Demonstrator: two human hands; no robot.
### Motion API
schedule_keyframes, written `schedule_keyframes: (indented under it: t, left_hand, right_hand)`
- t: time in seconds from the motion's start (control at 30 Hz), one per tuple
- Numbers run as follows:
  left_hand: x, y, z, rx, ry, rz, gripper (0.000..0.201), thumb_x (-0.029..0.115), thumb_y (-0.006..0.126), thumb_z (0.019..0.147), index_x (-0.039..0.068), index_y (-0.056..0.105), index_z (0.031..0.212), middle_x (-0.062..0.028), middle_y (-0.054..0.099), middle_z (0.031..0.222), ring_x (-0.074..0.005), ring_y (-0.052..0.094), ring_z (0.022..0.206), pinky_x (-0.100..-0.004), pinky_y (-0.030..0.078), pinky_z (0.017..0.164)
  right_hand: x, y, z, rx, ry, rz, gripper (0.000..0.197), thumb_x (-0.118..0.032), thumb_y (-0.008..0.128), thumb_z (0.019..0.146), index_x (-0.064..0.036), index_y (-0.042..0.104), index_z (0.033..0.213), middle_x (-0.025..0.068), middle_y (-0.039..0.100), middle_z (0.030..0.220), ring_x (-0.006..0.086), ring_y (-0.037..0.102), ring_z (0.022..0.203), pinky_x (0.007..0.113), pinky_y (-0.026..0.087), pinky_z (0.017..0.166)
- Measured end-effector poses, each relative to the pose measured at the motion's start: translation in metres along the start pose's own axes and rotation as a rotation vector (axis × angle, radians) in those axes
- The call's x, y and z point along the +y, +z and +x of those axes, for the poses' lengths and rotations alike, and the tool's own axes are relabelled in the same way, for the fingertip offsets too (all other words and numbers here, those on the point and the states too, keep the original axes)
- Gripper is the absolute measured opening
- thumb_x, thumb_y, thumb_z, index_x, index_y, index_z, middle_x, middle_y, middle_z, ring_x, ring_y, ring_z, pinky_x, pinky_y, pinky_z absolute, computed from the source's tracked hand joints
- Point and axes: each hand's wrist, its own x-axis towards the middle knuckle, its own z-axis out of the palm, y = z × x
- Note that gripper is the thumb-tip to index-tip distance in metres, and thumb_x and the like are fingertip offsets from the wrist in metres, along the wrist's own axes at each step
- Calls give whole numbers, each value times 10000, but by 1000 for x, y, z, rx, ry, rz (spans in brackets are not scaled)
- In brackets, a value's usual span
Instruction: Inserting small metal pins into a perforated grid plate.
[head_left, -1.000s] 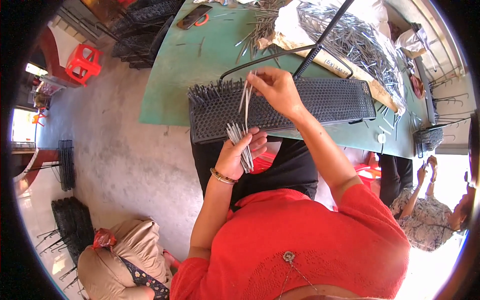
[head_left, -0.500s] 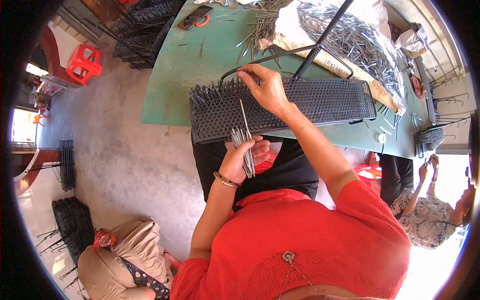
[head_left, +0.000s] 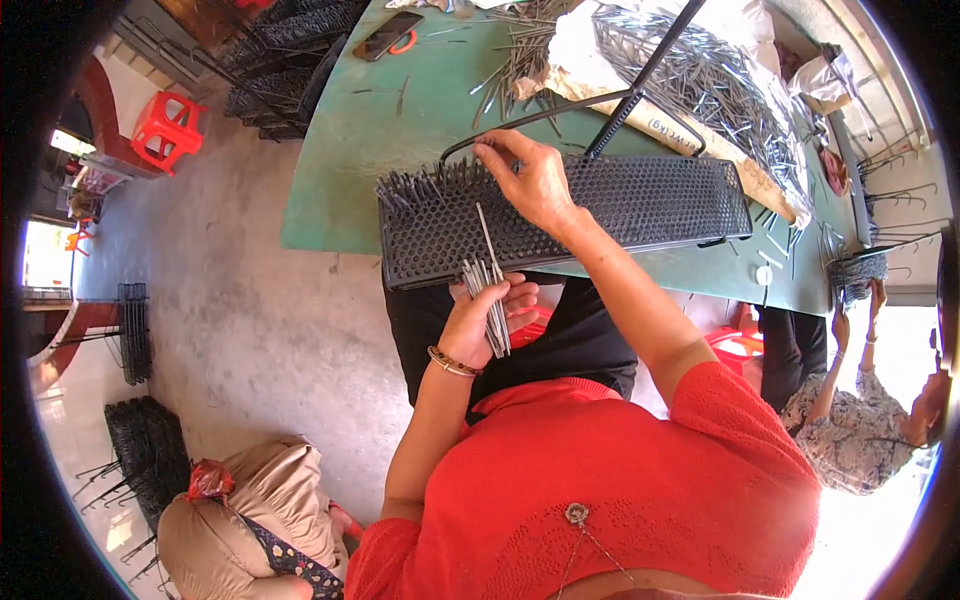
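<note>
A black perforated metal rack (head_left: 640, 205) with a hooked frame lies at the table's near edge, over my lap. Several thin dark pieces (head_left: 412, 190) stand upright in the holes at its left end. My left hand (head_left: 470, 318) is wrapped round a bundle of thin silvery metal strips (head_left: 498, 325) just below the rack's front edge. One strip sticks up farther than the others. My right hand (head_left: 540, 185) is over the rack beside the standing pieces, thumb and index finger close together. Whatever lies between those fingertips is too small to make out.
Loose strips (head_left: 690, 75) fill an open paper sack on the green table (head_left: 345, 170). A phone (head_left: 388, 36) and orange-handled scissors (head_left: 404, 43) lie at the far left. Co-workers sit at the right and lower left. A red stool (head_left: 168, 130) and stacked black racks (head_left: 148, 455) stand on the floor.
My two hands and the rack stay almost in place. At the right, the co-worker's hands have moved up to a small black rack hanging by the table edge.
</note>
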Motion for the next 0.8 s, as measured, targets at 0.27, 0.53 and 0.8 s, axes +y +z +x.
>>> schedule_keyframes:
  t: [0.27,0.53,0.8]
  left_hand:
    - [1,1,-1,7,-4,3,258,131,488,910,-21,550,1109,-164,629,1037,-223,632,909,-388,543,809]
    - [1,0,-2,11,-25,10,257,140,497,906,-20,556,1099,-161,633,1025,-218,634,892,-389,546,796]
    - [0,0,-2,7,-27,23,268,140,493,908,-22,549,1114,-164,629,1030,-225,633,891,-396,546,795]
  right_hand:
    - [1,1,1,-22,-106,-32,147,-107,650,831,-13,612,938,110,644,752,163,609,595,284,479,545]
    - [5,1,0,-7,-73,-18,156,-111,648,835,-7,606,943,119,642,758,169,619,606,285,488,550]
    - [-1,1,-4,-41,-75,-47,165,-94,645,830,6,600,953,139,650,796,208,644,641,294,507,566]
